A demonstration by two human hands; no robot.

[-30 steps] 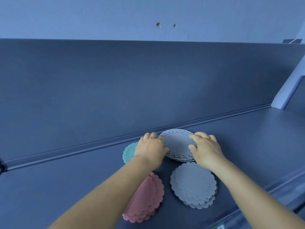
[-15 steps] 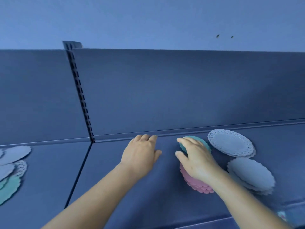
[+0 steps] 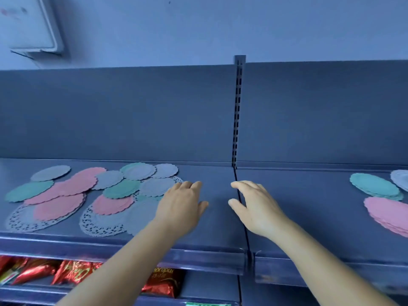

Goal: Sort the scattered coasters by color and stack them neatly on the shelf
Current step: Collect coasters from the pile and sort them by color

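**Both hands empty, heading for the loose coasters**

The shelf (image 3: 216,219) runs across the whole view, split by a dark seam that passes under the right hand (image 3: 257,208). Beyond the left hand's (image 3: 182,207) fingertips, out to its far side, lies the scattered pile (image 3: 92,193): pink, teal and grey coasters overlapping one another, with two lacy doilies underneath. The nearest piece, a grey coaster (image 3: 157,186), sits just beside the left fingers (image 3: 187,186), perhaps touching them. Well away on the right hand's outer side sit the sorted stacks: a teal stack (image 3: 375,187), a pink stack (image 3: 388,215) nearer the shelf's front edge, and a sliver of a grey stack (image 3: 400,181) at the frame edge.

Both hands hover palm-down, fingers loosely spread and holding nothing.

The step in hand looks like picking the next coaster. To do it well, the person should probably take a top-lying one first, such as that grey coaster, rather than pulling a buried one and dragging its neighbours. The coasters look thin and flat, so sliding one toward bare shelf and pinching its scalloped rim would likely lift it cleanly. Gathering several of one colour before crossing to the stacks would save trips.
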